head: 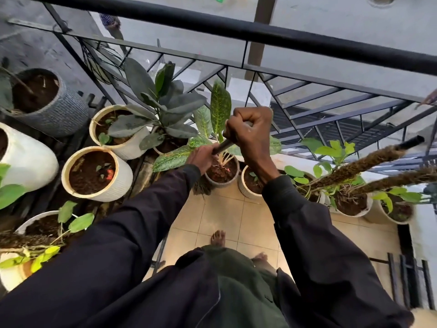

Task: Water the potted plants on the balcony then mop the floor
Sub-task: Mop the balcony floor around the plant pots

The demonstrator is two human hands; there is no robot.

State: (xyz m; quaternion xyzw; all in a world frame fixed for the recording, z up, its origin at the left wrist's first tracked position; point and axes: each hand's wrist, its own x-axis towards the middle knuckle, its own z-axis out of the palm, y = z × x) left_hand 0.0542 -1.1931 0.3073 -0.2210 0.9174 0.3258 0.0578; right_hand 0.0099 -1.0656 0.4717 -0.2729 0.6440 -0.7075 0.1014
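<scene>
Both of my hands grip a thin grey mop handle (222,146) that slants down toward the floor. My right hand (251,134) is fisted around its upper end, and my left hand (203,157) holds it lower down. A dark stringy mop head (201,188) rests on the beige floor tiles (236,223) at the foot of a small pot (233,179) with a speckled-leaf plant (220,106). Around it stand a cream ribbed pot of soil (119,179) and a cream pot with a dark-leaved plant (132,147).
A black metal railing (236,29) runs across the front, with a drop to the ground beyond. More pots line it on the right (354,207), their moss poles (369,162) leaning out at arm height. A grey pot (63,114) and a white pot (30,159) crowd the left. My bare feet (218,237) stand on the tiles.
</scene>
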